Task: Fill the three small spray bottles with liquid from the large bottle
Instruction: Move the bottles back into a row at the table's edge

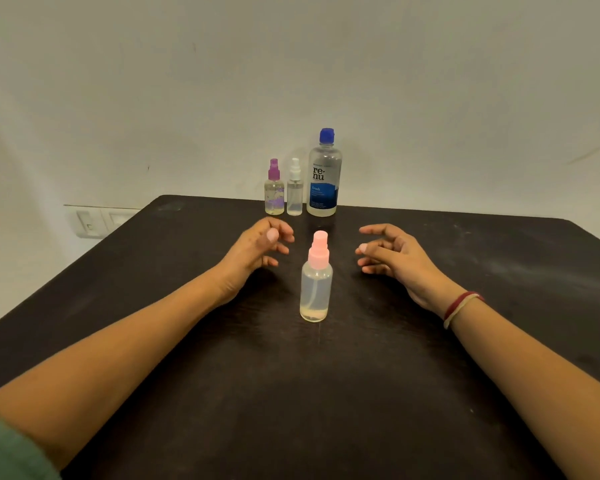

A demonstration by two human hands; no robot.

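A small frosted plastic spray bottle with a pink pump cap (316,289) stood upright in the middle of the dark table (465,341), with only a thin layer of liquid at its bottom. The left hand (257,251) hovered just to its left and the right hand (392,258) to its right. Both had loosely curled fingers, held nothing and touched nothing.

At the far edge, close to the wall, three more stood in a row. From left to right they were a small clear bottle with a purple spray cap (274,192), a slim clear bottle with a white spray cap (294,194), and the large clear bottle with a blue cap and blue-and-white label (324,181).

All four caps were on, so filling looked not yet begun. The step in hand appeared to be opening the pink-capped bottle. That would call for one hand to steady its body while the other unscrewed the pump head. The large bottle would then have to be brought nearer and uncapped.
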